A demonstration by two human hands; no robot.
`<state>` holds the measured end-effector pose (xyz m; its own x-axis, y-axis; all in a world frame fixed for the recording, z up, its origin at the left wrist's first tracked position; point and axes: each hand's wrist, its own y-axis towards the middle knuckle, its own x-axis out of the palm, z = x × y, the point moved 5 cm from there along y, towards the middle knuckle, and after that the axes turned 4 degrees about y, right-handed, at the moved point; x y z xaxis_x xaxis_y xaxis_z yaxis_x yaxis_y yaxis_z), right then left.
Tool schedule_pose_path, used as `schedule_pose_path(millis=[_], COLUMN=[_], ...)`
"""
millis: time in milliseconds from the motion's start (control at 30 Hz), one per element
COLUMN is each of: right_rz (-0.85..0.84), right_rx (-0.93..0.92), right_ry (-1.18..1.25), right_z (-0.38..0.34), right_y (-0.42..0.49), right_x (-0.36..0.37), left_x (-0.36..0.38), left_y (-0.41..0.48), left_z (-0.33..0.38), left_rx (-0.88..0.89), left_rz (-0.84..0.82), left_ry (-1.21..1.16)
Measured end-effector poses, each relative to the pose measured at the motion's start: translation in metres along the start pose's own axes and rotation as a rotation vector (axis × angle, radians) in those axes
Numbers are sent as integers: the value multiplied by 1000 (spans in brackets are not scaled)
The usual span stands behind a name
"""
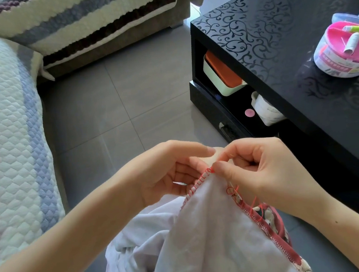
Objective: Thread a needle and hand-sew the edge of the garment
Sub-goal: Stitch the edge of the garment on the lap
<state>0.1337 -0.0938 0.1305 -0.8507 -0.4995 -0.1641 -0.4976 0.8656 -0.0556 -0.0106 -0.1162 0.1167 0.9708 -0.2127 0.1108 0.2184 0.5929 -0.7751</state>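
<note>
A pale white garment (206, 232) with a red patterned trim hangs bunched in front of me. Red stitches (197, 181) run along its upper left edge. My left hand (167, 174) holds that edge from the left, fingers curled under the cloth and forefinger stretched over it. My right hand (259, 169) pinches the fabric peak between thumb and forefinger, where a thin needle and red thread (232, 191) meet the cloth. Loose red thread loops hang beside the trim below my right hand. The needle itself is barely visible.
A black patterned coffee table (297, 41) stands at right, carrying a round sewing kit (347, 51) with a pink tray and thread spools. Boxes sit on its lower shelf (223, 73). Quilted sofa covers (14, 135) lie at left and behind. Grey tiled floor (109, 112) lies between.
</note>
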Motion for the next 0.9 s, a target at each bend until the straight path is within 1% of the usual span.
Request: schedule_pose_path(millis=[200, 367, 433, 533, 700, 900], right_rz=[2, -7, 3, 20, -109, -191], right_rx=[-7, -31, -1, 54, 78, 75], right_ry=[33, 98, 132, 118, 136, -7], right_z=[4, 0, 0, 3, 2, 3], right_y=[-4, -11, -11, -9, -3, 11], right_x=[-2, -7, -10, -15, -10, -4], left_x=[2, 2, 2, 4, 7, 10], left_y=[4, 3, 3, 2, -2, -7], left_z=[2, 4, 2, -1, -4, -6], left_rx=[-53, -7, 5, 36, 134, 196], left_rz=[-78, -67, -72, -82, -94, -119], left_ry=[44, 81, 81, 63, -4, -39])
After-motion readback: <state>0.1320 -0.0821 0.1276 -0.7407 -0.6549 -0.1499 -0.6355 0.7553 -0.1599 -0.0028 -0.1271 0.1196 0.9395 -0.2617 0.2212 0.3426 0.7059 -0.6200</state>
